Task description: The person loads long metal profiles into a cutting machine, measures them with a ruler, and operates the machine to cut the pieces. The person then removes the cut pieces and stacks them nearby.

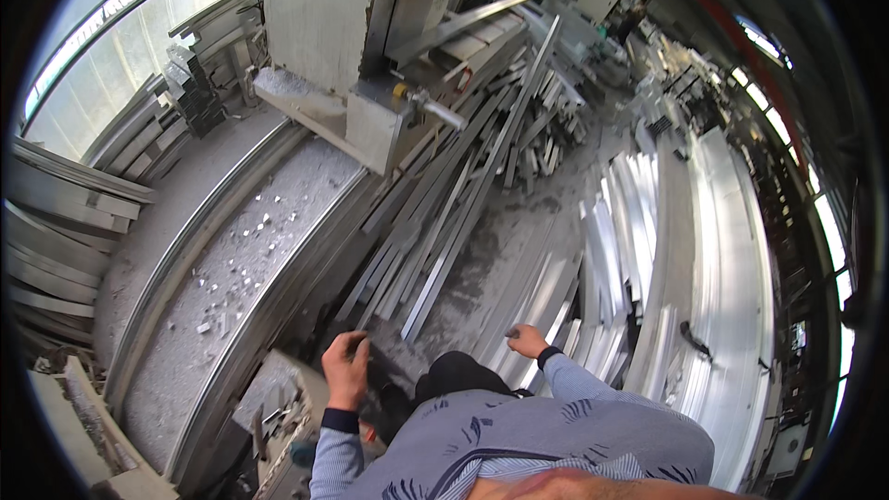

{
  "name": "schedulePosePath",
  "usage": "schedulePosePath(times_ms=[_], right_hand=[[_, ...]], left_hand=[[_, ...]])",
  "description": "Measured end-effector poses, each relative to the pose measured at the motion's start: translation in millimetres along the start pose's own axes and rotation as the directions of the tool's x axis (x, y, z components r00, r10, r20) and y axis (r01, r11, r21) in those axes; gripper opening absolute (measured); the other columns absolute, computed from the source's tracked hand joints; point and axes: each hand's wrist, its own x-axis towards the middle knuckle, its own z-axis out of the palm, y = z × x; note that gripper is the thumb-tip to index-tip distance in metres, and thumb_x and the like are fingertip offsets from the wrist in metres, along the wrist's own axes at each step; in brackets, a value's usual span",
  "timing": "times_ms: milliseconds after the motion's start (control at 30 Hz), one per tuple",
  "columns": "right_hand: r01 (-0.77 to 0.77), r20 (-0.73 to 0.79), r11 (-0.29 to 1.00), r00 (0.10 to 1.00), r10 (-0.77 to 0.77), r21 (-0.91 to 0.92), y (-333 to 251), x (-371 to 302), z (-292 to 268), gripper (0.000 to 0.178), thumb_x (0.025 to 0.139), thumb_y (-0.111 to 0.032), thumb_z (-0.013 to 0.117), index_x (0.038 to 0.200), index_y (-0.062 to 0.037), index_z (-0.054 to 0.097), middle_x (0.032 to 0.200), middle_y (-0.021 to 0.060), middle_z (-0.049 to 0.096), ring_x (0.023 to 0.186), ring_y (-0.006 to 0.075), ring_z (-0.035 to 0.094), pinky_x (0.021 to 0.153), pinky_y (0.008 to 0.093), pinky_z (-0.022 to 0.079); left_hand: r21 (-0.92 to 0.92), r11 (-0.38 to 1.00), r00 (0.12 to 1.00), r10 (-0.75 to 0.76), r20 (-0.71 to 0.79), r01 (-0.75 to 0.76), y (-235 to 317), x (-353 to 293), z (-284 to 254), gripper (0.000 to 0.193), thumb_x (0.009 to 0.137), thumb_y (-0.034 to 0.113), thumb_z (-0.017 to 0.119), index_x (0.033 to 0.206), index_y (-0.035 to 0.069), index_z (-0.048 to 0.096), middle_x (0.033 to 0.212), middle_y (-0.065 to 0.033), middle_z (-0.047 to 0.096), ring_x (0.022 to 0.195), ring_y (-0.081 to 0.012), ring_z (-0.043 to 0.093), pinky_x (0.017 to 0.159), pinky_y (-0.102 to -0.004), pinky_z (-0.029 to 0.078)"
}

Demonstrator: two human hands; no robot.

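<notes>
My left hand [346, 372] is raised at the lower middle, beside the long rail bed of a machine. Its fingers are curled together, with a dark patch at the tips; whether that is dirt or a small thing I cannot tell. Out to the right, my right hand [530, 341] is also closed, dark at its fingertips too. Beyond my hands, long silver metal profiles [463, 213] lie in a loose pile on the floor. More bright profiles [616, 231] are stacked to the right of my right hand.
A grey boxy machine head [324, 23] stands on two long rails [278, 301], with chips scattered between them. A bin of offcuts [278, 407] sits left of my left hand. Wide profiles [727, 259] run along the right side. More stock [56, 241] is piled at far left.
</notes>
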Motion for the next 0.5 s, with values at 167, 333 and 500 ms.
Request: schedulePosePath(times_ms=[167,333,500], right_hand=[[0.285,-0.293,0.958,0.914,-0.28,-0.026,-121.6,152.4,-130.2,0.04,0.084,-0.026,0.071,0.116,-0.0015,0.074,0.108,0.0229,0.077,0.105,0.0428,0.073,0.091,0.0474,0.059],[0.468,-0.42,0.796,0.679,-0.602,-0.384,-260.7,302.9,-227.7,0.06,0.082,-0.025,0.071,0.135,0.0015,0.059,0.131,0.0232,0.061,0.125,0.0431,0.057,0.106,0.0491,0.05],[0.303,-0.364,0.755,0.733,-0.574,-0.581,-353.8,419.4,-245.6,0.091,0.076,-0.034,0.08,0.151,0.0011,0.043,0.145,0.0247,0.047,0.138,0.0418,0.046,0.117,0.0518,0.038]], left_hand=[[-0.041,0.986,0.971,-0.164,-0.174,0.16,-44.8,-1.2,-9.8,0.013,0.096,0.007,0.073,0.106,-0.001,0.075,0.094,-0.0101,0.076,0.088,-0.0172,0.072,0.083,-0.0321,0.057],[-0.126,0.954,0.878,-0.3,-0.372,0.273,-82.7,-3.7,9.0,0.01,0.096,0.003,0.069,0.104,-0.003,0.073,0.09,-0.0059,0.073,0.085,-0.0128,0.065,0.08,-0.03,0.054],[-0.271,0.914,0.758,-0.404,-0.512,0.303,-84.7,43.4,77.4,0.009,0.097,0.002,0.066,0.103,-0.002,0.072,0.092,-0.0041,0.071,0.084,-0.013,0.064,0.079,-0.0287,0.053]])
